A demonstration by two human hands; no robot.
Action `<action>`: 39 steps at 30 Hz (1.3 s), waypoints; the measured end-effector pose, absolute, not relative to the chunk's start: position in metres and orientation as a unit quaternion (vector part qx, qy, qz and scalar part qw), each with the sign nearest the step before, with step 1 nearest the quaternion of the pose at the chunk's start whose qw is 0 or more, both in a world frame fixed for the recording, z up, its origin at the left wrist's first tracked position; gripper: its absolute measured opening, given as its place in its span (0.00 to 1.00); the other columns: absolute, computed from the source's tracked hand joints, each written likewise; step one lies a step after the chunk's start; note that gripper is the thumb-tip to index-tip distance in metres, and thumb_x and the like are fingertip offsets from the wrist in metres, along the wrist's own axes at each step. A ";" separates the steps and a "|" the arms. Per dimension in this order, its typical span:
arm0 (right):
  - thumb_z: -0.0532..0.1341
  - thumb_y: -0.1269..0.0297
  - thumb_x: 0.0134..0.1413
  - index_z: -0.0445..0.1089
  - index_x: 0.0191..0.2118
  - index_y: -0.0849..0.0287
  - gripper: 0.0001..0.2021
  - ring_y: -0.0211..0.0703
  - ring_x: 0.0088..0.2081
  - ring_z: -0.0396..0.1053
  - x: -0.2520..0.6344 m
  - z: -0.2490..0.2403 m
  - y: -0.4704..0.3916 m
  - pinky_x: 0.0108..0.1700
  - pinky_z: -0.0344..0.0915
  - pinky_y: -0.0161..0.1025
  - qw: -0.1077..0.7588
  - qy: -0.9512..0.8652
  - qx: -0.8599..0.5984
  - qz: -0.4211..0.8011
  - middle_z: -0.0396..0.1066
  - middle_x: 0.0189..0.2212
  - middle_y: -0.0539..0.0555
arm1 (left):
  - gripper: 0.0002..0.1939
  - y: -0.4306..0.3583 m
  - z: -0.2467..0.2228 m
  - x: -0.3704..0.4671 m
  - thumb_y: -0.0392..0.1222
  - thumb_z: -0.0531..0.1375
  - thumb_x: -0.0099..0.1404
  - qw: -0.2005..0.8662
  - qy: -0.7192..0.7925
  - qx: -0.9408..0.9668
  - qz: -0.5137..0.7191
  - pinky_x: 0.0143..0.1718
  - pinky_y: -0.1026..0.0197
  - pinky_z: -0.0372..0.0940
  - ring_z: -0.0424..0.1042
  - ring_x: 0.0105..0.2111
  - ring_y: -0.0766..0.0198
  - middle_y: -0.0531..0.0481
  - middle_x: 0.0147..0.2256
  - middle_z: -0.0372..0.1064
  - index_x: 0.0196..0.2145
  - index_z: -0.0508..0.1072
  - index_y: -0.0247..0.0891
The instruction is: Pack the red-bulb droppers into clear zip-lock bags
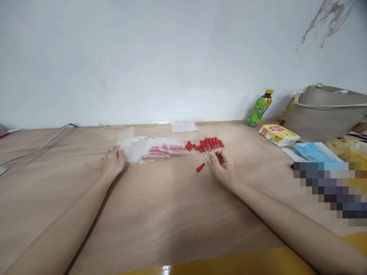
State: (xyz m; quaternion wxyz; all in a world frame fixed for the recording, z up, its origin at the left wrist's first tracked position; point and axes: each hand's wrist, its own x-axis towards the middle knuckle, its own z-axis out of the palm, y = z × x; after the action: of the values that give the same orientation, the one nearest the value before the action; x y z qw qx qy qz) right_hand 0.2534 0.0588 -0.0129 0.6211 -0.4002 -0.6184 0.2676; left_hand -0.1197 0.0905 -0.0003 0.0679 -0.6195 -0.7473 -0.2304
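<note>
My left hand (114, 162) is closed on the left edge of a clear plastic bag (132, 149). Right of that bag, more clear bags (156, 151) with red-tipped items inside lie overlapping on the table. My right hand (223, 167) pinches a thin clear dropper with a red bulb (200, 167), the bulb pointing left. Just behind my right hand lies a fanned group of red-bulbed droppers (211, 143), their clear stems partly hidden by my fingers.
A flat clear bag (184, 126) lies near the wall. At the right stand a green bottle (260, 108), a yellow box (278, 135) and a grey bag (329, 112), with a blue packet (318, 152) in front. A grey cable (46, 144) runs along the left.
</note>
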 end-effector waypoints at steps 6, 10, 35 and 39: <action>0.51 0.58 0.58 0.60 0.34 0.58 0.08 0.35 0.23 0.62 0.256 -0.008 0.051 0.27 0.59 0.33 0.518 -0.758 -0.367 0.147 0.64 0.23 0.50 | 0.19 0.057 0.058 -0.092 0.49 0.44 0.69 0.004 -0.540 -0.802 -0.255 0.58 0.57 0.51 0.57 0.56 0.61 0.54 0.55 0.60 0.52 0.64 0.43; 0.50 0.62 0.59 0.61 0.37 0.58 0.07 0.35 0.25 0.63 0.253 -0.013 0.054 0.29 0.59 0.33 0.482 -0.786 -0.360 0.144 0.65 0.23 0.50 | 0.18 0.031 0.053 -0.055 0.46 0.44 0.70 -0.049 -0.345 -0.924 -0.157 0.56 0.51 0.53 0.57 0.56 0.59 0.52 0.56 0.58 0.54 0.64 0.44; 0.54 0.64 0.56 0.73 0.41 0.55 0.12 0.42 0.32 0.64 0.315 -0.002 0.073 0.35 0.61 0.38 0.251 -0.902 -0.344 0.071 0.68 0.28 0.55 | 0.25 0.012 -0.004 -0.009 0.50 0.47 0.68 -0.079 -0.416 -0.899 -0.111 0.60 0.46 0.41 0.49 0.60 0.57 0.47 0.60 0.50 0.60 0.52 0.43; 0.55 0.63 0.56 0.73 0.41 0.54 0.11 0.41 0.32 0.65 0.304 -0.006 0.070 0.35 0.60 0.38 0.260 -0.900 -0.336 0.099 0.68 0.29 0.55 | 0.25 0.014 -0.005 -0.006 0.50 0.48 0.68 -0.086 -0.419 -0.896 -0.120 0.60 0.46 0.41 0.49 0.59 0.56 0.48 0.60 0.51 0.60 0.52 0.44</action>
State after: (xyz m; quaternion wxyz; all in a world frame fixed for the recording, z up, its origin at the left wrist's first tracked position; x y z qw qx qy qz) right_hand 0.3043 0.0696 -0.0057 0.2595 -0.3362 -0.8999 0.0986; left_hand -0.0064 0.0144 -0.0053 -0.0855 -0.8960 -0.4189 -0.1203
